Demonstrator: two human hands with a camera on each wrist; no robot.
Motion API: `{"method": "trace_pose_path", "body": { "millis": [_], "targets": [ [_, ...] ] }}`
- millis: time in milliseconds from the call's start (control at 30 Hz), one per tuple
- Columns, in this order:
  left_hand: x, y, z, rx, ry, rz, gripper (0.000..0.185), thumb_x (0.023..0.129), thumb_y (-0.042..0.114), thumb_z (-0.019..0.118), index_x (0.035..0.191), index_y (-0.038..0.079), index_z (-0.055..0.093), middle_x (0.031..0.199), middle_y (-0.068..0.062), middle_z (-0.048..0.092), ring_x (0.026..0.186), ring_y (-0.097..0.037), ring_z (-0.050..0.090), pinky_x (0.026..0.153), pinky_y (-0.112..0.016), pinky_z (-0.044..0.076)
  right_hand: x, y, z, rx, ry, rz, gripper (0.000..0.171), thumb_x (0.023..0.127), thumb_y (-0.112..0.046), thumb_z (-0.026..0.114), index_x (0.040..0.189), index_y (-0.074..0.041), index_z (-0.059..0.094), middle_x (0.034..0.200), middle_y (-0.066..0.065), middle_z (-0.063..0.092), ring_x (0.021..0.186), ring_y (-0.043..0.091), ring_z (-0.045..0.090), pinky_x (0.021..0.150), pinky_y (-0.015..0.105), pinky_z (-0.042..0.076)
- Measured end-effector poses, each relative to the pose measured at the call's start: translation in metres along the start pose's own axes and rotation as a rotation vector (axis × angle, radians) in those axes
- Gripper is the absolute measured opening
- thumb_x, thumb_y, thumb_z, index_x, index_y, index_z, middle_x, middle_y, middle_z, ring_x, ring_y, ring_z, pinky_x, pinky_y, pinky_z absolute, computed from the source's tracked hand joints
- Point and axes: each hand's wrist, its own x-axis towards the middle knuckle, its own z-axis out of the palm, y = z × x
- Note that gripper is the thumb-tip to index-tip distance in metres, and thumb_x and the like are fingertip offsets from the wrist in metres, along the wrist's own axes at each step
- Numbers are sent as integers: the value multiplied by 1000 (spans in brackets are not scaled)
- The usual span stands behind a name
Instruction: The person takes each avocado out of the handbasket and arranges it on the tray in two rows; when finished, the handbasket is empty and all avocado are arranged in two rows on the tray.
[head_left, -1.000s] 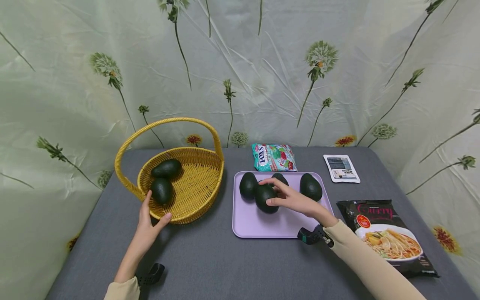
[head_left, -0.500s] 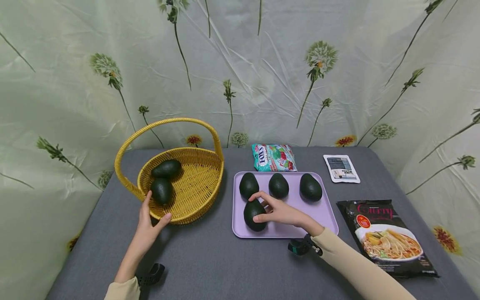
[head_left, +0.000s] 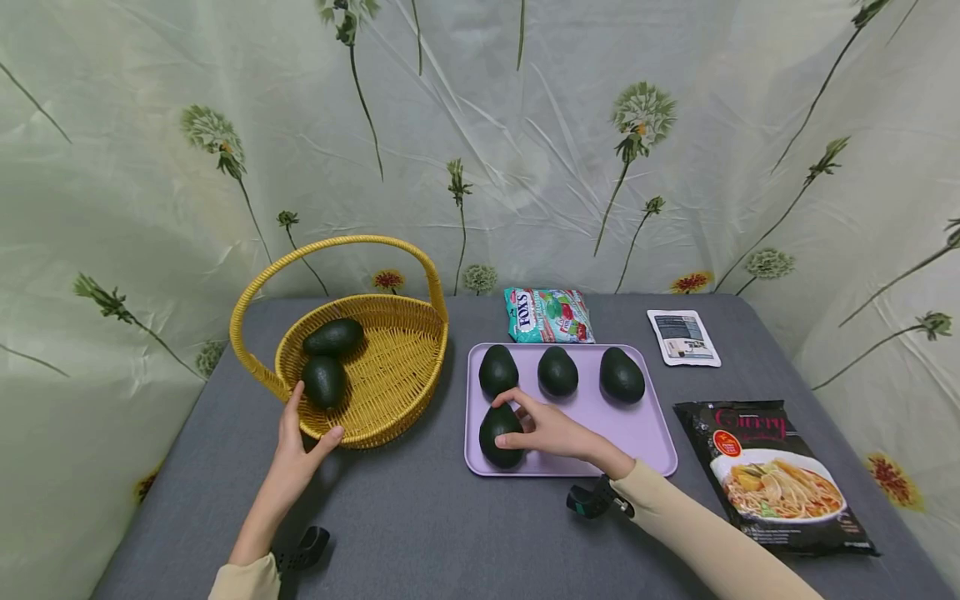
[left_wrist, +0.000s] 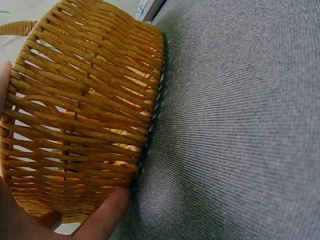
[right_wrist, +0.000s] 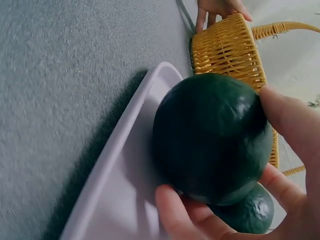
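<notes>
Our right hand [head_left: 551, 432] curls around a dark green avocado [head_left: 500, 435] on the lilac plastic tray [head_left: 637, 429], while our left hand [head_left: 296, 442] clamps the woven yellow wicker basket [head_left: 390, 392] by its rim, thumb outside, so it sits steady.

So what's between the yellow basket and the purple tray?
Only bare grey tablecloth lies between the basket and the tray, as the head view shows.

A right hand [head_left: 551, 432] covers part of an avocado [head_left: 498, 433] on the tray [head_left: 645, 429]. Print on the small white packet [head_left: 683, 337] is too small to read; the basket [left_wrist: 80, 125] runs past the left wrist view's edge.
</notes>
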Motion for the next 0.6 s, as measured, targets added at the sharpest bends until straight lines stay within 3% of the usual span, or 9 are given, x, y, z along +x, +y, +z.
{"method": "trace_pose_path", "body": {
  "millis": [233, 600],
  "targets": [
    [-1, 1, 0, 1, 4, 2, 93, 95, 27, 61, 154, 23, -11, 155, -21, -14, 140, -42, -10, 99, -72, 7, -3, -2, -2, 42, -37, 15, 48, 91, -25, 67, 132, -14, 44, 101, 13, 57, 71, 19, 61, 64, 35, 50],
    [-1, 0, 0, 4, 1, 0, 93, 95, 28, 61, 153, 25, -11, 155, -20, -14, 140, -42, -10, 98, -72, 8, -7, 0, -10, 35, -47, 4, 46, 94, -28, 63, 134, -15, 45, 111, 17, 54, 78, 18, 62, 68, 39, 53]
  ]
}}
